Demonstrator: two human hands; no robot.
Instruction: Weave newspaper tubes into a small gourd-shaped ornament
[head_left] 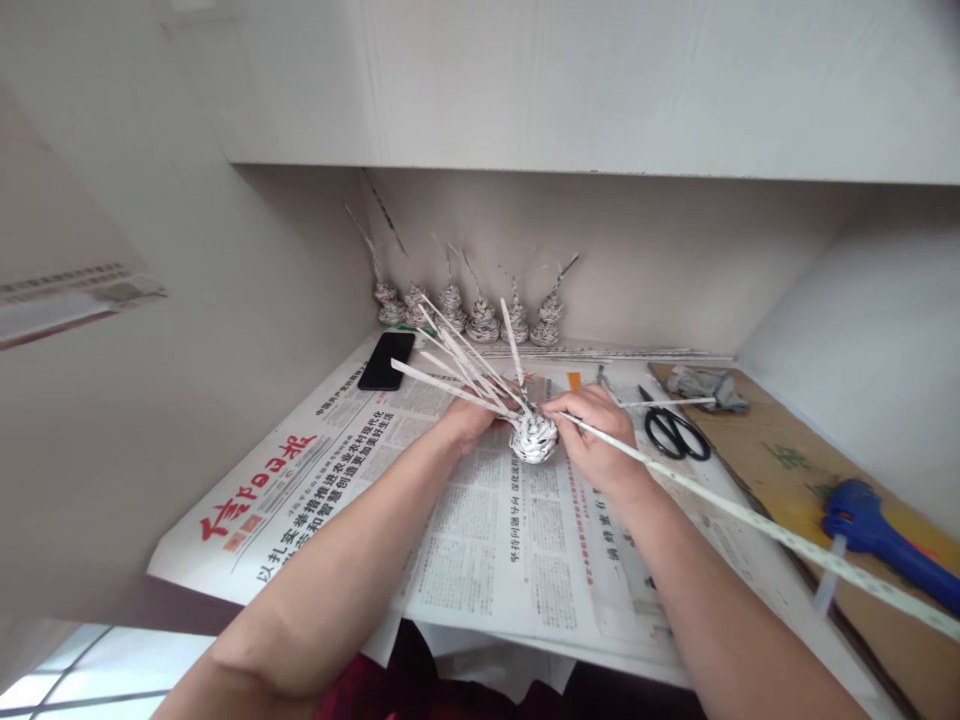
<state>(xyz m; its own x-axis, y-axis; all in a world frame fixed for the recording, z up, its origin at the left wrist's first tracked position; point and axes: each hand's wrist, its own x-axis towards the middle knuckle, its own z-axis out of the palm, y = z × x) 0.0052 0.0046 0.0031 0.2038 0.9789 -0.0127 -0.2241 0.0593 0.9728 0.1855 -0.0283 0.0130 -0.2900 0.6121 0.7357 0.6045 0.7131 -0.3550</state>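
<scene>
A small round weave of rolled paper strips [534, 440] is held above the newspaper [480, 560], with several loose paper sticks [457, 350] fanning up and left from it. My left hand [474, 415] is closed on its left side, the fingertips partly hidden behind the sticks. At its right edge my right hand [598, 432] pinches a paper strip with thumb and finger. One long pale paper strip [720, 512] runs from there over my right forearm and out at the right.
Several woven paper gourds [482, 322] line the back wall. A black phone [387, 361] lies at the left. To the right are black scissors [676, 433], a grey rag [706, 388] and a blue glue gun [874, 525] on cardboard [757, 450]. A shelf front [585, 90] overhangs the back.
</scene>
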